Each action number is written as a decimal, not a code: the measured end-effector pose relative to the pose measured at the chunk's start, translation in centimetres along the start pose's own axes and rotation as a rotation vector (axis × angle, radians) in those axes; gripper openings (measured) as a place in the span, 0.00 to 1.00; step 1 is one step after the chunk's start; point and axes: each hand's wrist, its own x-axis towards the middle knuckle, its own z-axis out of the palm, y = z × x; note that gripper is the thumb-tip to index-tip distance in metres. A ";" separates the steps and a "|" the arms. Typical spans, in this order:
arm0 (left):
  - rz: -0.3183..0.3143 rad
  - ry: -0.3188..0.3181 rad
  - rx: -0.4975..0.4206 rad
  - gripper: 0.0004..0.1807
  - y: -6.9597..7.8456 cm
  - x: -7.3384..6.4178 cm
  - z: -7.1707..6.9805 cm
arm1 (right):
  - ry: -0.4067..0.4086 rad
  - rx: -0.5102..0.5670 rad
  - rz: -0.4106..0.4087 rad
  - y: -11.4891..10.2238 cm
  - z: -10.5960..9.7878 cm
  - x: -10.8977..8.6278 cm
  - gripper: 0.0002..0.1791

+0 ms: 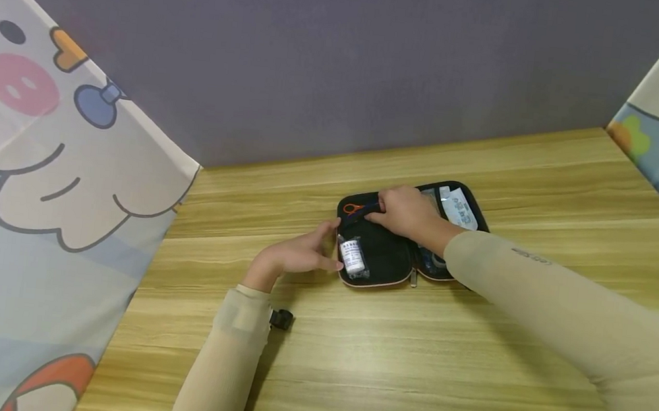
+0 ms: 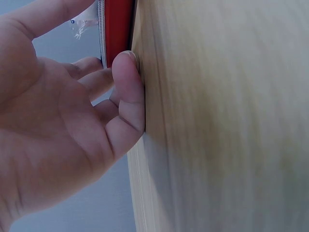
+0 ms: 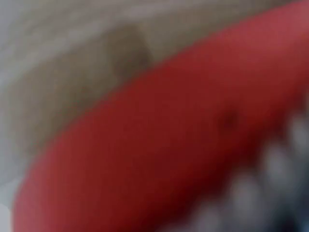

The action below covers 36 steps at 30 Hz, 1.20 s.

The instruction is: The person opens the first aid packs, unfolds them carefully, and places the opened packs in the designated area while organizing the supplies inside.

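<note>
A zipped case [image 1: 384, 257], black inside and red outside, lies unfolded on the table. My left hand [image 1: 301, 250] rests at its left edge, thumb and fingers spread apart. In the left wrist view, the fingers [image 2: 128, 87] of that hand bend loosely beside the red side wall [image 2: 118, 34]. My right hand [image 1: 409, 210] reaches over the case and pinches a dark strap [image 1: 369, 207] near orange-handled scissors [image 1: 353, 208]. A white wrapped roll [image 1: 352, 256] sits in the left half. The right wrist view holds only the blurred red case wall [image 3: 159, 140].
White printed packets [image 1: 459, 208] lie in the case's right half, partly behind my right hand. A zipper pull [image 1: 414, 278] hangs at the front edge. The wooden table [image 1: 384, 376] meets a grey panel [image 1: 343, 68] behind and cartoon-printed cloth [image 1: 67, 207] at the left.
</note>
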 end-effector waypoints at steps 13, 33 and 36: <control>0.011 0.004 0.008 0.61 -0.3 0.1 0.1 | -0.226 0.313 -0.073 1.6 -2.4 0.9 0.24; -0.008 -0.026 0.020 0.61 0.2 0.6 0.5 | -0.449 0.440 0.088 -4.2 -0.2 -5.2 0.34; 0.000 -0.036 0.015 0.61 0.2 0.7 0.6 | -0.431 0.447 0.109 -4.1 0.4 -5.4 0.32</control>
